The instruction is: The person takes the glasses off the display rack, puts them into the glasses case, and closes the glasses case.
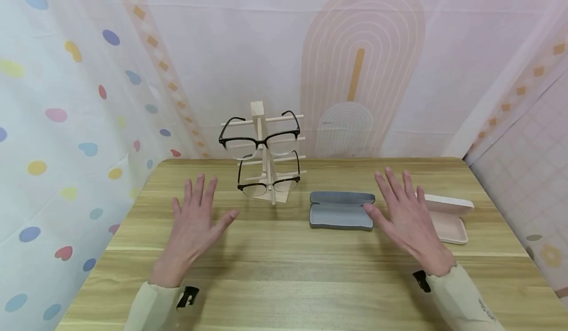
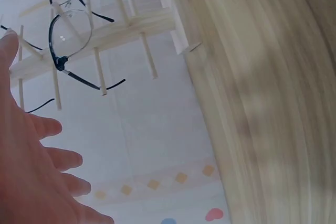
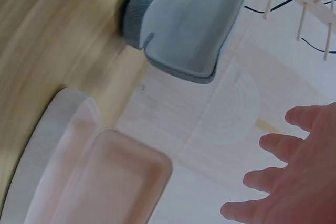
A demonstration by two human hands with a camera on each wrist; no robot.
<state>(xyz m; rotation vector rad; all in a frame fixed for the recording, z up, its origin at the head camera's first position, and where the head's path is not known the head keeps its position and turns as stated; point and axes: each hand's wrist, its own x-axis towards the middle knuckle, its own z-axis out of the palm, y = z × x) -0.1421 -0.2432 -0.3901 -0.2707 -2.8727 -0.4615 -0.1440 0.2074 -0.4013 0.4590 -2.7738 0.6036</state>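
Fingers spread, my left hand (image 1: 194, 227) is over the table at the left and holds nothing. My right hand (image 1: 407, 217) is spread likewise, between a grey glasses case (image 1: 340, 216) and a white glasses case (image 1: 449, 226) with a pink lining. Both cases lie with their lids up and no glasses inside. The right hand covers part of the white case in the head view. Near the left hand stands a wooden glasses rack (image 1: 257, 109). It carries black-framed glasses (image 1: 262, 141) on top and half-rimmed glasses (image 1: 268, 185) lower down.
The wood-grain table (image 1: 284, 281) reaches back to a patterned curtain (image 1: 222, 50). More curtain with coloured dots (image 1: 55, 115) hangs along the left side. Long pale sleeves cover both forearms, with a black clip (image 1: 188, 297) by the left wrist.
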